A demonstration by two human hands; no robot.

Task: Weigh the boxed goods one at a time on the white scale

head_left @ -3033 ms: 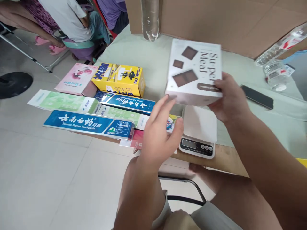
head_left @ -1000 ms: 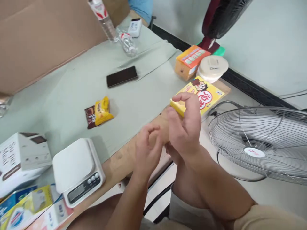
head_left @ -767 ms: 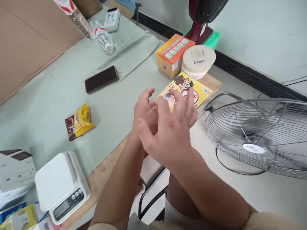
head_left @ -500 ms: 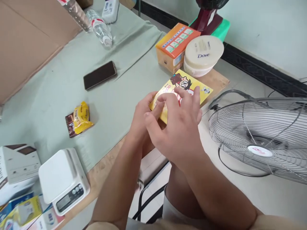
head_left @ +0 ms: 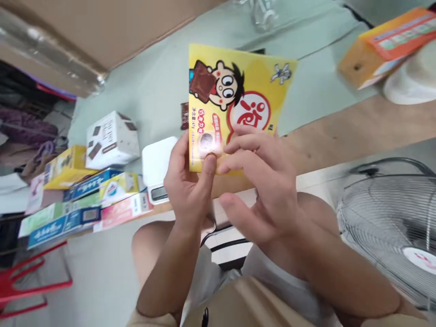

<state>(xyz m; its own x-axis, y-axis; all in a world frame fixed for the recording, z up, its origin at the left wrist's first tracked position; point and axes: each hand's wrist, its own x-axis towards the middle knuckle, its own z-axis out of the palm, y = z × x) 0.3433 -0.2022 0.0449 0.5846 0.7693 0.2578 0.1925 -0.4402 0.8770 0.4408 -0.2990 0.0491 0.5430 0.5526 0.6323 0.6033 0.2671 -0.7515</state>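
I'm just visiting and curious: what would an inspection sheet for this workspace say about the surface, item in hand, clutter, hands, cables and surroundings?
Surface: pale green cloth; bare wooden edge along the near side.
Item in hand: yellow box, held up, printed side facing the camera.
Clutter: scale, white box and several cartons at left; orange pack and tub at right.
Left hand: grips the yellow box's lower left corner.
Right hand: open, fingers over the yellow box's lower front; contact unclear.
Cables: nothing clearly seen.
Surroundings: fan right, red stool lower left, cardboard behind.
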